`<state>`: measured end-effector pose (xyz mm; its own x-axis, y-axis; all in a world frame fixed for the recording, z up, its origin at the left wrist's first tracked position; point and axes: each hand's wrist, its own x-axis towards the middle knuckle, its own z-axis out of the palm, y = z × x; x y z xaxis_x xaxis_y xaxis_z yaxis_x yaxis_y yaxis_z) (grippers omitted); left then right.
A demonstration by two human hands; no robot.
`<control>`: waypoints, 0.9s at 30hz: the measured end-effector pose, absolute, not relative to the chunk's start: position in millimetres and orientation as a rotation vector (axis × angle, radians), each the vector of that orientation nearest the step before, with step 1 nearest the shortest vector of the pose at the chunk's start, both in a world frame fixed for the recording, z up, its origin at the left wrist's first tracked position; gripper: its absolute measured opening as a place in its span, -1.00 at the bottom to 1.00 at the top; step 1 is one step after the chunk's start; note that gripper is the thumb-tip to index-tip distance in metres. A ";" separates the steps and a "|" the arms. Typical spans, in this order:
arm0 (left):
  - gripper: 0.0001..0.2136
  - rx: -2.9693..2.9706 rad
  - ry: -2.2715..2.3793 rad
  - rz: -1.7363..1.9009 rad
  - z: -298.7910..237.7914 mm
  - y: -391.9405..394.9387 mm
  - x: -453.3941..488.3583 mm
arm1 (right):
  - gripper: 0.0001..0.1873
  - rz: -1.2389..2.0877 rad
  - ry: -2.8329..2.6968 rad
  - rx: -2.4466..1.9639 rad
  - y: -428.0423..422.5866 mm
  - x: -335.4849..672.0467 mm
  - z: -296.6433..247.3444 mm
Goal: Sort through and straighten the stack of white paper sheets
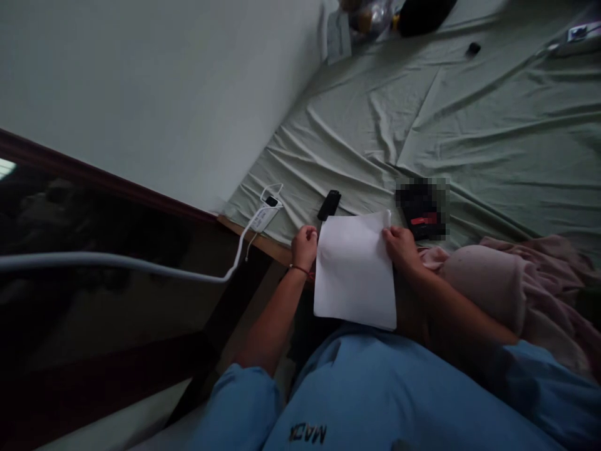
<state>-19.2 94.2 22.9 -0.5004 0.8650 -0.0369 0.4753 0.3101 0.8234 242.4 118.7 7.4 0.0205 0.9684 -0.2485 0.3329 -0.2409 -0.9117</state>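
Blue fabric of the person's top (375, 394) fills the bottom of the view, nearest the camera, with a sheet of white paper (354, 270) held just above it. At nine o'clock a white cable (117, 263) runs across the dark floor side and up to a white charger block (264, 218) lying at the bed's corner, seemingly left there where the lead can reach. The left hand (304, 245), a red thread at its wrist, is curled closed at the paper's upper left corner; whether it pinches the edge cannot be told. A small black device (329, 205) lies on the green bedsheet (493, 144) at twelve o'clock from the paper, just beyond it. The right hand (400, 246) grips the paper's upper right corner, fingers closed on it, so the sheet hangs flat between both hands. At two o'clock from that hand sits a blurred dark object with a red patch (423, 210). Pink cloth (507, 285) is bunched at three o'clock, beside the right forearm.
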 end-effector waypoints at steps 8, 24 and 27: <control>-0.38 1.950 1.967 0.985 34.5 102.0 -24.2 | -0.62 1.203 -1.352 -1.636 111.4 235.4 7.1; -0.34 2.066 1.947 0.807 25.9 111.7 -28.7 | -0.66 1.144 -1.365 -1.632 103.6 226.5 8.2; -0.34 2.037 1.963 0.798 28.3 110.8 -26.9 | -0.67 1.156 -1.366 -1.623 101.7 225.3 6.5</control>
<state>-26.9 110.8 28.3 -0.0286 0.9707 0.2387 0.8617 -0.0971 0.4981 225.3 101.7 6.5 0.0409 0.9816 -0.1867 0.3466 -0.1892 -0.9187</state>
